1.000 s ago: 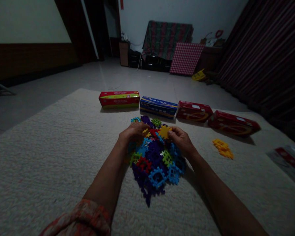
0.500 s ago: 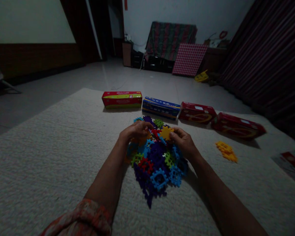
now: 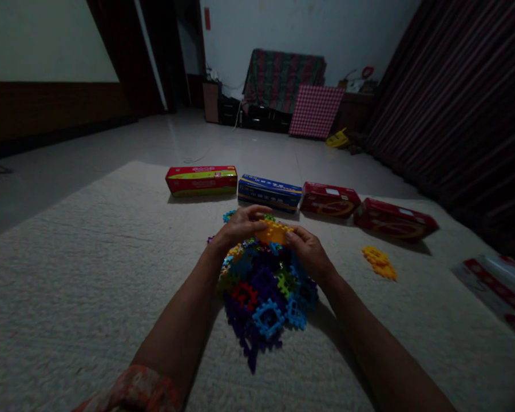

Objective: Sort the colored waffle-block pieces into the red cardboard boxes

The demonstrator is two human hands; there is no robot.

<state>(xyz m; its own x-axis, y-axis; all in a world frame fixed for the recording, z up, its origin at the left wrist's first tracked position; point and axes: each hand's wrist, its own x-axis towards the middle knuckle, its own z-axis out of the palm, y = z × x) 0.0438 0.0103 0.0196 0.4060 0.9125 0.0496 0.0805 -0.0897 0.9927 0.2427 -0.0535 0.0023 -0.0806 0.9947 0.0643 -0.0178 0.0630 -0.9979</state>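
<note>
Over a heap of plastic interlocking toy pieces, both of my hands hold yellow interlocking pieces (image 3: 273, 232). My left hand (image 3: 241, 225) pinches them from the left, thumb in front and forefinger stretched above. From the right, the thumb and fingers of my right hand (image 3: 305, 247) grip the other edge. Whether it is one piece or two pressed together, I cannot tell. Beneath lies the heap, with a light-blue piece (image 3: 268, 319) at its front, a red piece (image 3: 244, 294) and dark purple pieces (image 3: 264, 279). Part of the heap is hidden behind my left hand.
A small pile of yellow pieces (image 3: 379, 262) lies to the right on the pale mat (image 3: 90, 269). Beyond the heap stand a red-and-green box (image 3: 201, 182), a blue box (image 3: 269, 193) and two dark red boxes (image 3: 329, 200). A red-and-white package (image 3: 493, 292) rests at far right.
My left hand has come up from the heap and now grips the yellow pieces along with my right hand. The camera view has shifted slightly, moving the boxes left in the picture.
</note>
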